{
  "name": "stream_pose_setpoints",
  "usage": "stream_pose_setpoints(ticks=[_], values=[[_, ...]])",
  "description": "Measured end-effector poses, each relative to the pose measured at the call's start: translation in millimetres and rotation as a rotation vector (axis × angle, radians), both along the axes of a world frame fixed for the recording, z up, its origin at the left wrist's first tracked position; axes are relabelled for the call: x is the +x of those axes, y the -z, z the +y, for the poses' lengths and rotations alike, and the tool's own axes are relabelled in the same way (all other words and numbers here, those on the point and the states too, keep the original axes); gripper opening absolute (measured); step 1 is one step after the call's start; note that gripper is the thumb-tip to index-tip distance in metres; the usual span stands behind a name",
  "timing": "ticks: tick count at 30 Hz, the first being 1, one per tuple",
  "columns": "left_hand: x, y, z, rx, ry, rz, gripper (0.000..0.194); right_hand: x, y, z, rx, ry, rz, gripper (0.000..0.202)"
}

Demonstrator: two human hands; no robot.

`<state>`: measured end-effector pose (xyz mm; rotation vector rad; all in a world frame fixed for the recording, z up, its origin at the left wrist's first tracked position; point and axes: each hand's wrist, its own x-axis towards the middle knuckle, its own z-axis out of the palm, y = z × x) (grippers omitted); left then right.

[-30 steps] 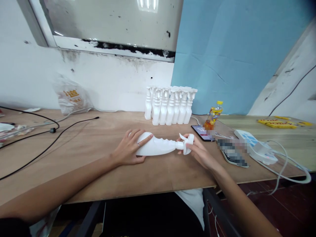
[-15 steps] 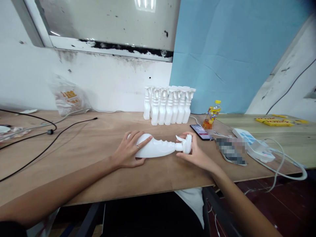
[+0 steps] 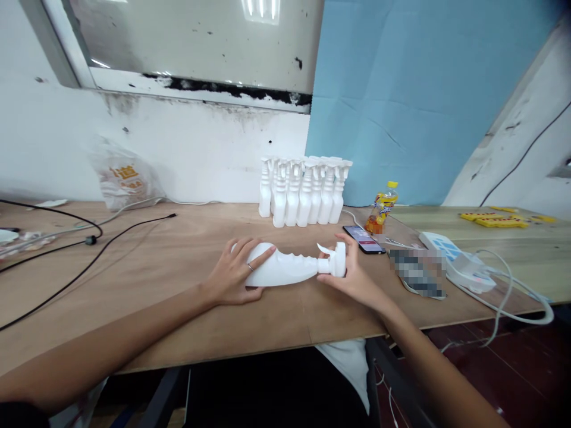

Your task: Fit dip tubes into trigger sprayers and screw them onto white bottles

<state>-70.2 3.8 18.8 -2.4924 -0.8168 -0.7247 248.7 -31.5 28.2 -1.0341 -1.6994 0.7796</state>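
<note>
Spray bottle [image 3: 288, 270] of curved white plastic looks light; my left fingers [image 3: 262, 257] sensibly hold its broad end, nine o'clock, right fingers [image 3: 352, 249] its white trigger head [image 3: 340, 260], three.

Spray btl [image 3: 285, 270] btwn L hand [image 3: 232, 274] & R hand [image 3: 357, 284]: smooth plastic, semi-gloss. Bench [image 3: 182, 255] under both: matt wood. Ring [image 3: 250, 267] on L hand: shiny metal. Bag [image 3: 125, 184] beyond L hand: crinkled plastic.
</note>
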Motion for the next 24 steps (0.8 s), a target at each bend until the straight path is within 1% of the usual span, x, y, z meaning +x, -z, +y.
stream_pose_setpoints(ticks=[1,3,4,6,9,12,14,17,20,24], values=[[0.0,0.0,-0.2,0.000,0.003,0.001,0.091,0.4,0.1,0.2,0.016,0.016,-0.006,0.087],[0.0,0.3,-0.2,-0.003,0.008,-0.008,0.092,1.7,0.6,1.0,-0.005,0.051,-0.008,0.080],[-0.1,0.6,0.0,-0.005,0.009,-0.014,0.092,2.5,0.9,1.5,-0.026,0.053,0.002,0.075],[-0.4,1.2,0.6,-0.011,0.003,-0.015,0.093,3.5,1.4,2.3,-0.039,0.011,0.019,0.075],[-1.1,1.3,1.8,-0.020,-0.010,0.008,0.094,2.8,1.5,1.9,0.046,-0.041,0.011,0.081],[-1.5,0.8,2.1,-0.025,-0.009,0.008,0.095,0.5,0.4,0.6,0.096,-0.004,0.027,0.071],[-1.3,0.6,1.7,-0.030,-0.002,-0.009,0.095,-0.2,-1.3,0.0,0.068,0.047,0.026,0.062],[-0.4,0.5,0.7,-0.037,0.013,-0.027,0.096,1.2,-4.5,-0.8,-0.029,0.113,-0.016,0.050],[0.3,0.5,-0.2,-0.027,0.025,-0.026,0.097,3.9,-6.6,-2.3,-0.107,0.127,-0.052,0.050],[-0.3,1.1,-1.1,0.017,0.059,-0.035,0.097,4.8,-7.9,-4.4,-0.114,0.154,-0.106,0.048]])
